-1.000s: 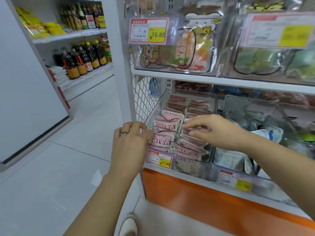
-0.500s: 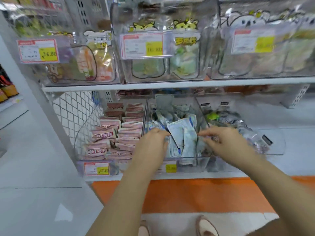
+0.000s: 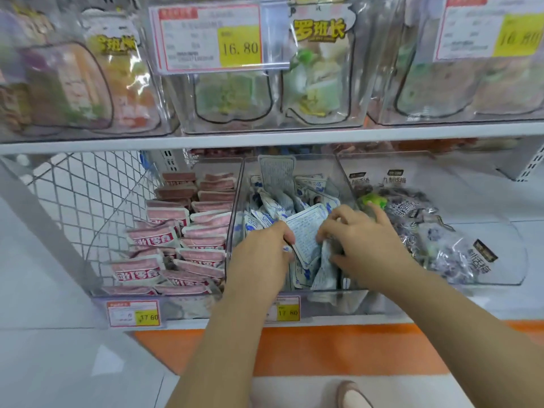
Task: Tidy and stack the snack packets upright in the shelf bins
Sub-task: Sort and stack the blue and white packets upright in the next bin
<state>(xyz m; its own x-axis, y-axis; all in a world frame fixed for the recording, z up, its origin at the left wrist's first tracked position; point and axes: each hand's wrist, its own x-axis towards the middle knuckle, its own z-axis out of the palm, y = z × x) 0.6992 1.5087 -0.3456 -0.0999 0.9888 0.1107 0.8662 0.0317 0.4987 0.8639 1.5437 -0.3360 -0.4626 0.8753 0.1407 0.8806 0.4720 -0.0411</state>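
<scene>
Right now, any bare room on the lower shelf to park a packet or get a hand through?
Bare shelf right of the plum bin, up to the back upright. Crowded: middle bin, heaped with blue-white packets, left hand and right hand both in it; pink bin full too.

Three bins stand side by side across the centre of the frame: the left bin (image 3: 188, 307), the middle bin (image 3: 347, 301) and the right bin (image 3: 512, 260). The left-bin packets (image 3: 182, 231) lie in two rows from front to back. The right-bin packets (image 3: 426, 231) lie heaped. My left hand (image 3: 259, 254) and right hand (image 3: 362, 240) reach into the middle bin and grip one packet (image 3: 306, 231) by its left and right edges, above the middle-bin packets (image 3: 273, 204). A mesh panel (image 3: 82, 195) stands left of the left bin. The shelf board (image 3: 265, 139) above carries the upper bins (image 3: 265, 113).
</scene>
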